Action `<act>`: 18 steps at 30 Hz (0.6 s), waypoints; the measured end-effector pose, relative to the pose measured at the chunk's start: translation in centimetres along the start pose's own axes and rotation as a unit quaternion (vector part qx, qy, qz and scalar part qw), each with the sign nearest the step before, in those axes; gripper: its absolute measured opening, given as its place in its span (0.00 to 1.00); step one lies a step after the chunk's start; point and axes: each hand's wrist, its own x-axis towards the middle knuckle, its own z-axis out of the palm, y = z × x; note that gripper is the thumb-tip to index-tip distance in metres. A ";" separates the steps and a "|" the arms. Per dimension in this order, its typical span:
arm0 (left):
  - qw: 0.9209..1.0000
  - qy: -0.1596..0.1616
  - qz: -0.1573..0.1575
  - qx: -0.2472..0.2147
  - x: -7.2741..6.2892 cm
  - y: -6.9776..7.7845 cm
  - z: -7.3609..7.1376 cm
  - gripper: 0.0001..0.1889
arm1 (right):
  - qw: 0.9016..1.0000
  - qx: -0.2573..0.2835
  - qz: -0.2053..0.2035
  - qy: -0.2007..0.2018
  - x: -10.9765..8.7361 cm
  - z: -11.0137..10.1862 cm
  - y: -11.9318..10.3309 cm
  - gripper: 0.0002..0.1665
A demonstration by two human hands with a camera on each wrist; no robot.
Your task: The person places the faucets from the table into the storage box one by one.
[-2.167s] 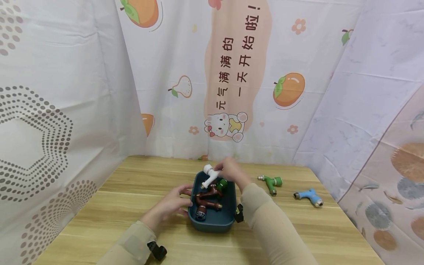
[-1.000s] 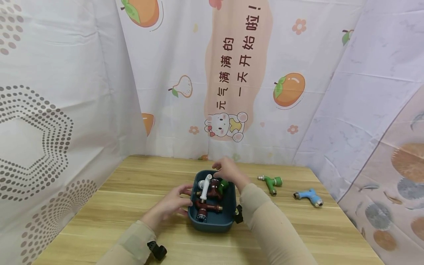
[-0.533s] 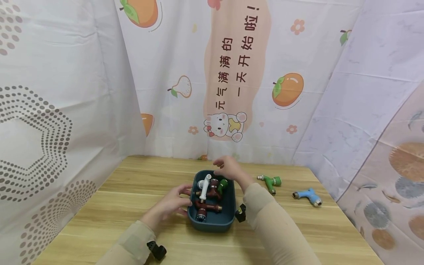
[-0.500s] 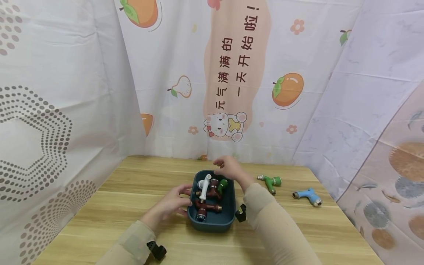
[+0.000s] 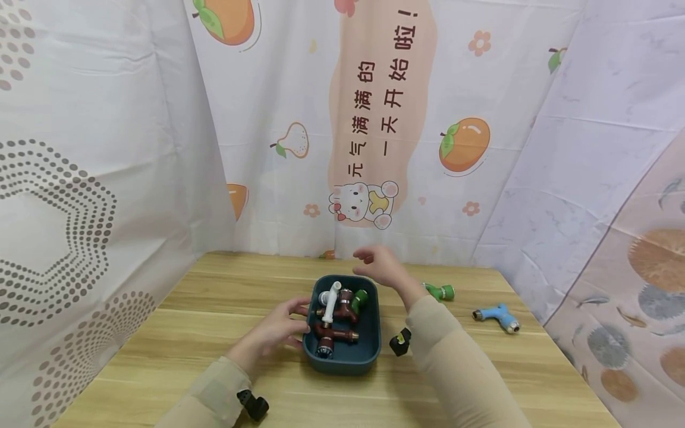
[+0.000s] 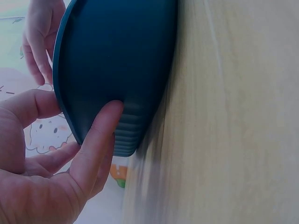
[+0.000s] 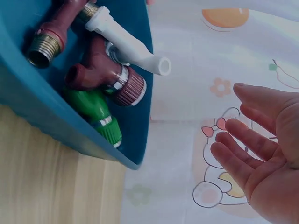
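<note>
1. The white tap [image 5: 330,306] that I saw in the right hand [image 5: 382,267] about two seconds ago now lies in the bin [image 5: 342,370], over the upper brown tap [image 5: 350,311] and lower brown tap [image 5: 337,334].
2. That hand has drawn off past the bin's far right corner, fingers loosely parted, holding nothing.
3. From my head view it now hides part of the outer green tap [image 5: 444,292]; the inner green tap [image 5: 360,300] sits inside the bin.
4. The left hand [image 5: 275,330] stays put, fingers spread, touching rim and outer wall.
5. I see the blue tap [image 5: 497,316] unmoved on the worktop [image 5: 278,392].
</note>
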 end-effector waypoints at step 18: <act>1.000 0.001 -0.001 0.002 0.0 -0.1 -0.1 0.39 | 0.999 0.010 -0.010 0.031 -1.2 -3.6 1.9 0.27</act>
